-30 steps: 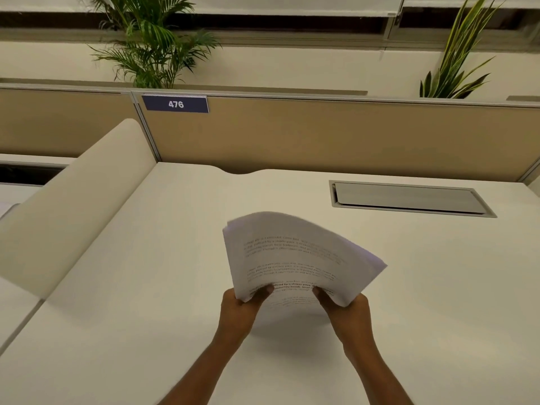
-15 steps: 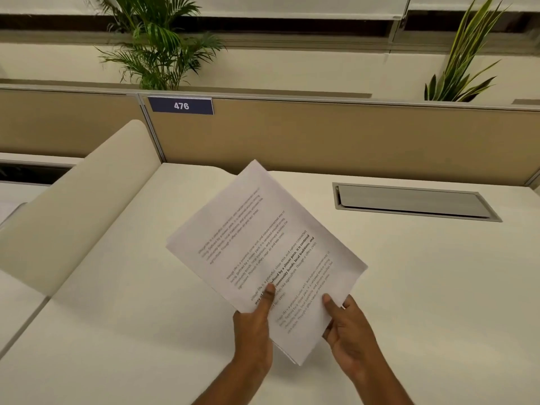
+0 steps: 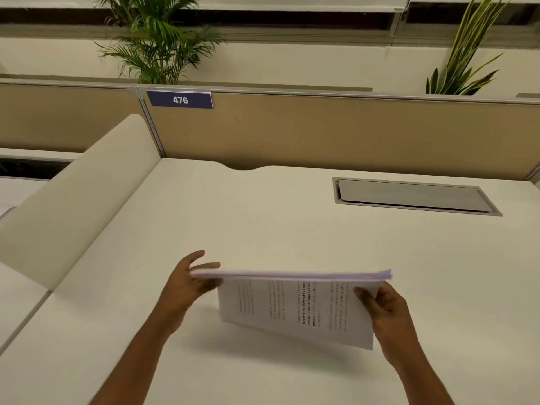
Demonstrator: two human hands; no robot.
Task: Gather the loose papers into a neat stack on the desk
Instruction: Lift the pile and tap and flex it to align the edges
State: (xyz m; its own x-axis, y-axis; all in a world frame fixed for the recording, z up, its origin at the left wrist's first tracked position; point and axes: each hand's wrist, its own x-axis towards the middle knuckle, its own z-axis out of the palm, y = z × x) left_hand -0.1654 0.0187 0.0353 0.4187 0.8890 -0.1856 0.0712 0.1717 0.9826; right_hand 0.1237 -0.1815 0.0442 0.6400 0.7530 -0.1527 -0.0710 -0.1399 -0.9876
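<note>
The papers (image 3: 295, 305) stand on edge as one bundle above the white bench (image 3: 263, 217), printed face toward the camera, text running sideways and the top edge level. A shadow lies on the bench below them; whether the lower edge touches the surface cannot be told. The right hand (image 3: 385, 311) grips the bundle's right end, thumb on the printed face. The left hand (image 3: 187, 283) is at the left end with fingers spread and loosely open, near the upper corner; motion blur hides whether it is pinching the sheets. A partition with a "476" tag (image 3: 180, 99) stands behind.
</note>
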